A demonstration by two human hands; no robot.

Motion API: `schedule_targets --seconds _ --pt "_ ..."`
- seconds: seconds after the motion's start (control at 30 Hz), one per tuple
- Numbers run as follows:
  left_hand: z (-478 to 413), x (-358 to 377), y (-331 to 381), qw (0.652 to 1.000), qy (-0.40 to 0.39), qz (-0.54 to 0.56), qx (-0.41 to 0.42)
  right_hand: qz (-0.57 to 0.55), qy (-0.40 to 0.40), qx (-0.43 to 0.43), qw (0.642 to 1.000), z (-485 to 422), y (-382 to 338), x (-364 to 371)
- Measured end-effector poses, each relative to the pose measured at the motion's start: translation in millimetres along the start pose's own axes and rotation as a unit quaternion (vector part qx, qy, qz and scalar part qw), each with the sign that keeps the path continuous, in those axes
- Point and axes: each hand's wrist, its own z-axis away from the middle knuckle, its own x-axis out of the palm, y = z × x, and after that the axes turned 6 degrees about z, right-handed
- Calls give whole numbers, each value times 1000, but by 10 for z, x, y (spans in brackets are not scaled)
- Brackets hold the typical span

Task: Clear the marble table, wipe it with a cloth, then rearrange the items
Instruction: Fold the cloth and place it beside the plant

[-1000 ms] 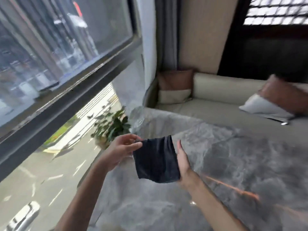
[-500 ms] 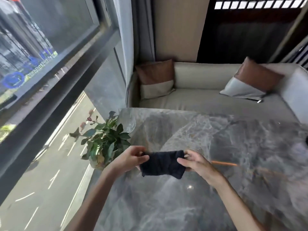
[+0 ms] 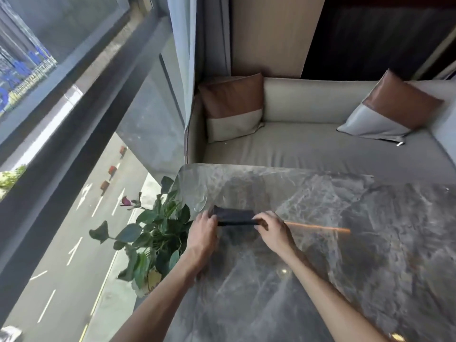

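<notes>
Cloth: I see a dark cloth (image 3: 233, 217) folded into a narrow band and stretched between both hands. It sits over the counter's far-left part, toward 10 o'clock from the counter's middle. I cannot tell whether it touches the stone.

Left hand: the left hand (image 3: 203, 230) grasps the cloth's end at 9 o'clock, with its fingers curled round the fabric and its back turned to my camera.

Right hand: the right hand (image 3: 274, 232) pinches the cloth's end at 3 o'clock between thumb and fingertips.

Counter: the grey marble counter (image 3: 357, 255) fills the lower right of my view. Its rounded far-left corner lies toward 11 o'clock from the cloth.

Glass: a clear glass (image 3: 198, 197) stands near that corner, just beside the cloth at its 10 o'clock. Its outline is too faint for me to read the shape.

Orange line: a thin orange line (image 3: 318, 228) runs across the marble toward 3 o'clock from the right hand. I cannot tell whether it is an object or a reflection.

Plant: a leafy plant (image 3: 153, 238) with one dark red bud stands off the counter's left edge, at 9 o'clock of the left hand.

Sofa: a pale sofa (image 3: 308, 149) lies beyond the counter at 12 o'clock.

Left cushion: the left cushion (image 3: 234, 109), brown over cream, leans in the sofa's corner at 11 o'clock.

Right cushion: the right cushion (image 3: 389, 109), brown over grey, lies tilted at 2 o'clock.

Window: a large window (image 3: 49, 58) occupies 9 to 11 o'clock, with a road visible far below.
</notes>
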Motion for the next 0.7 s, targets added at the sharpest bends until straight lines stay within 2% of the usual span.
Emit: schedule_targets --seconds 0.1,0.3,0.43,0.7 --pt "-156 227 -76 996 -30 -85 22 41 25 -5 999 -95 139 317" --pt "-22 1065 -165 962 -160 -210 67 163 -60 10 985 256 654 954" --pt "225 1368 -212 948 -217 -228 44 187 -57 -14 981 520 794 1120" --pt "235 1376 -107 940 -237 -244 10 235 -58 -89 966 528 844 1146"
